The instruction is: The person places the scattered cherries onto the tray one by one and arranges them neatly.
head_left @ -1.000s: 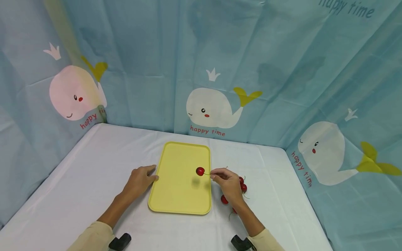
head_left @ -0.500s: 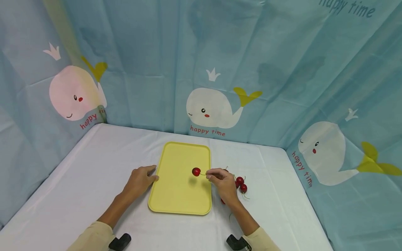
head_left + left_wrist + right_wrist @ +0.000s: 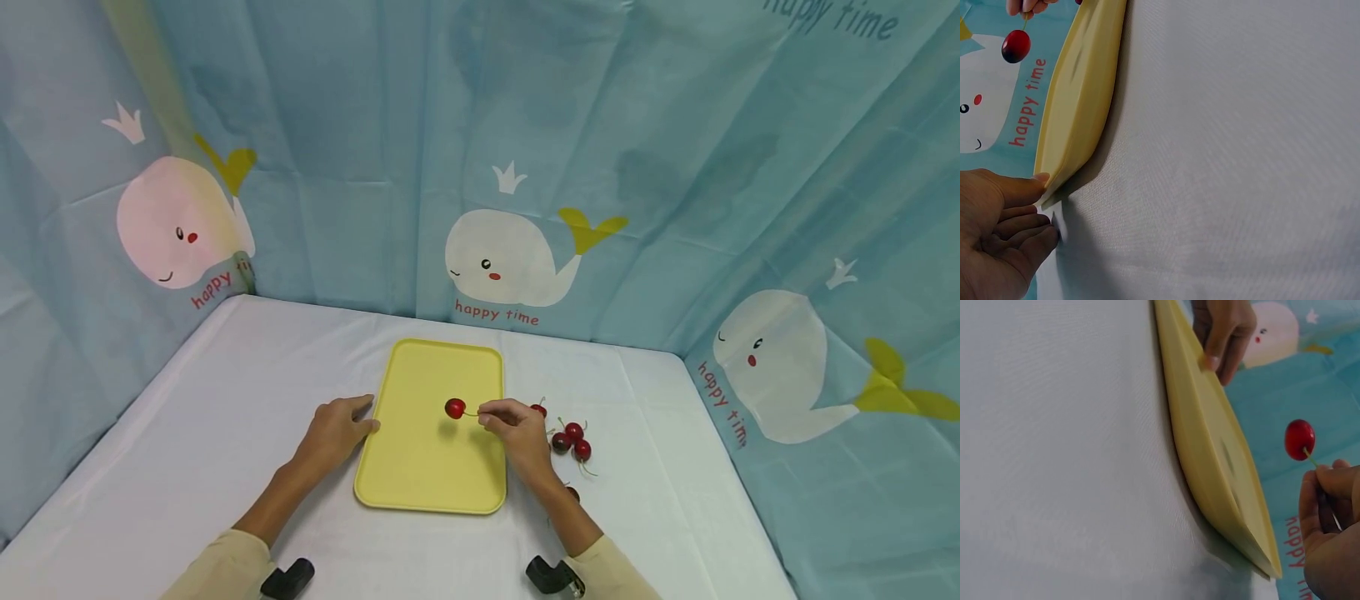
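A red cherry (image 3: 454, 408) hangs from its stem over the yellow tray (image 3: 420, 475). My right hand (image 3: 519, 435) pinches that stem between thumb and fingertips, as the right wrist view shows from the side, where the cherry (image 3: 1299, 439) is apart from the tray. At the tray's left edge rests my left hand (image 3: 333, 433). In the left wrist view one digit of the left hand (image 3: 991, 231) touches the rim, while the other fingers are loosely bent beside it. More cherries (image 3: 574, 431) lie on the cloth right of the tray, some partly hidden by my right hand and forearm.
A white cloth (image 3: 262, 375) covers the table. Blue curtains (image 3: 345, 208) printed with whales rise at the back and both sides. Black wrist devices (image 3: 288, 578) show near both sleeves.
My right hand has moved left with the cherry, carrying it further over the tray. More of the cherries on the cloth now show. The left hand has stayed in place.
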A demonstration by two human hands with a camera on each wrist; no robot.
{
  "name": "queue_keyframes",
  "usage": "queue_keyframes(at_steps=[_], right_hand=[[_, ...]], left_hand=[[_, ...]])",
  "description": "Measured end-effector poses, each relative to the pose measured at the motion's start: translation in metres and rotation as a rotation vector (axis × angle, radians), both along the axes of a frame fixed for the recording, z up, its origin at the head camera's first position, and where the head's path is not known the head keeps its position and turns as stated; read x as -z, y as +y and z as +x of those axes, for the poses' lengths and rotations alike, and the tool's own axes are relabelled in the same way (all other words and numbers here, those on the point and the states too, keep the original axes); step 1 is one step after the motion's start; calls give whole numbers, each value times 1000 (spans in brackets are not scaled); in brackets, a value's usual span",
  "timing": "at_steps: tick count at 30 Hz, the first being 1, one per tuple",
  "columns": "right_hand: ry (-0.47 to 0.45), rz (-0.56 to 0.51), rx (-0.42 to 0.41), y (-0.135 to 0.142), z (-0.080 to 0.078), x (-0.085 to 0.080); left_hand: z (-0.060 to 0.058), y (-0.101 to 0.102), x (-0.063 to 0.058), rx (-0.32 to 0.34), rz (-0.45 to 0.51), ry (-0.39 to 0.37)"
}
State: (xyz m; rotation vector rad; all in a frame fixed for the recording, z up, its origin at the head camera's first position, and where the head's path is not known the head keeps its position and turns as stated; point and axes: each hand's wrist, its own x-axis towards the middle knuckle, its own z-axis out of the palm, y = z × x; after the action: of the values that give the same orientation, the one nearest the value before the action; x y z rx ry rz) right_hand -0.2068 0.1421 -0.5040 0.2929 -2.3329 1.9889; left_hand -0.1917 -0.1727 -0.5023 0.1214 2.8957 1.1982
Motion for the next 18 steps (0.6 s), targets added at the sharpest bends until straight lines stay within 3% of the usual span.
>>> queue_keyframes(at_steps=[18], right_hand=[[-80,-53,-8,-23,-6,4]], left_hand=[[1,0,-1,-6,-9,-7]])
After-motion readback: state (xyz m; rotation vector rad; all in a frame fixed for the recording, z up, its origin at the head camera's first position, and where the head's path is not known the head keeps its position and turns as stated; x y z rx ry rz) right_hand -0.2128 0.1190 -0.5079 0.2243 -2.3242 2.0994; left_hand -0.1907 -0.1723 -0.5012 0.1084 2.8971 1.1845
